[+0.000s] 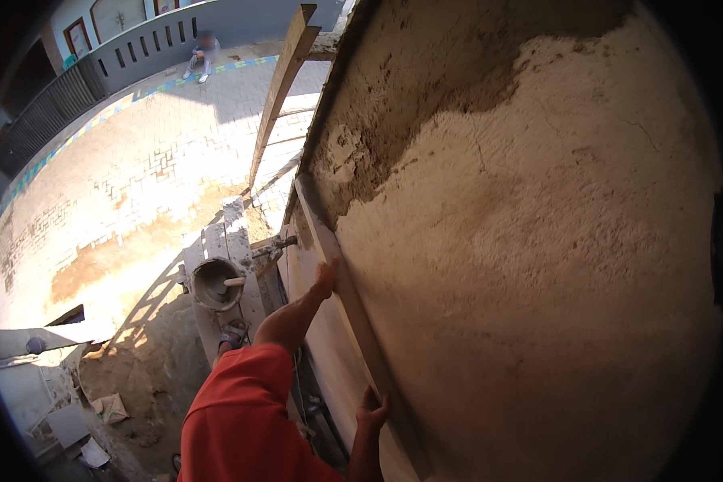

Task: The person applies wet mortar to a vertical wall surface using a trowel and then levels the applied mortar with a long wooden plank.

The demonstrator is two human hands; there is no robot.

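A long straight board (353,329) lies lengthwise against the plastered wall (530,241), running from the wall's upper left edge down to the bottom of the view. My left hand (326,279) grips the board partway up, with my bare arm reaching out of a red sleeve. Lower down, my right hand (373,408) has its fingers curled on the board's edge. Darker, wet-looking mortar (353,157) covers the upper part of the wall in a ragged patch. Beside my left arm, a bucket (213,287) of grey mortar with a light handle in it stands on scaffold planks.
My sandaled foot (231,336) is on the narrow planks (209,241), high above the ground. A wooden post (285,88) rises beside the wall's edge. Below lie a paved lane (112,201), rubble and sand (136,377). Far off, a person (203,60) sits by a grey fence.
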